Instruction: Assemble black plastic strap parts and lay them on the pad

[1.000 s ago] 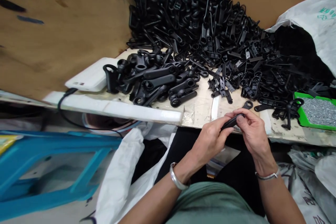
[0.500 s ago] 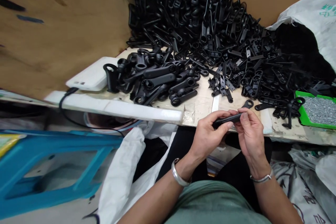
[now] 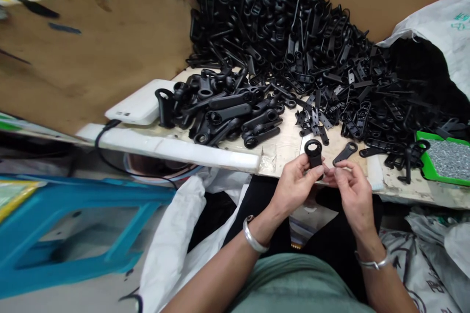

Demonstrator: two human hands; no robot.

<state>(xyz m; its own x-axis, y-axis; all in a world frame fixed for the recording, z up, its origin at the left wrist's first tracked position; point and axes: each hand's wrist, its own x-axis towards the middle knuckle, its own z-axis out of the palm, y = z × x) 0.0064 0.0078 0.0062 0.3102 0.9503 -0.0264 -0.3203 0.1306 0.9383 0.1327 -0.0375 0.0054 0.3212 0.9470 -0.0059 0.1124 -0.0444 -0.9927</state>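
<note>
A: State the layout, largest item first, with the green tray [image 3: 427,164] as the reference.

B: The desk [image 3: 288,132] supports the tray. The large black pile [image 3: 264,24] lies left of the tray and beyond it. The smaller heap [image 3: 231,112] of ring-ended parts lies well to the tray's left.

A: State the condition of the 2 hands.

B: Both are left of the tray, on its near side. The left hand [image 3: 293,183] grips 1 ring-ended part [image 3: 314,159], ring upward. The right hand [image 3: 354,193] is narrow, thumb and fingers nearly together; whether it holds anything cannot be determined.

A: Smaller items?

B: 1 loose part [image 3: 345,153] lies left of the tray, just beyond the right hand. Small metal pieces [image 3: 450,159] fill the tray.

A: Identify the hazards.

B: Hazard 1: the gripped part may drop off the desk if the thumb pinch loosens. Hazard 2: a wide sweep toward the tray may disturb the black parts at its left rim, jolt the tray and spill metal pieces.

A: Edges and travel room?

B: The front edge runs leftward from the tray, directly under the fingers. Lateral room toward the tray is limited by the loose part. Pale surface farther left of the tray offers a short path; lifting toward the body offers more.
</note>
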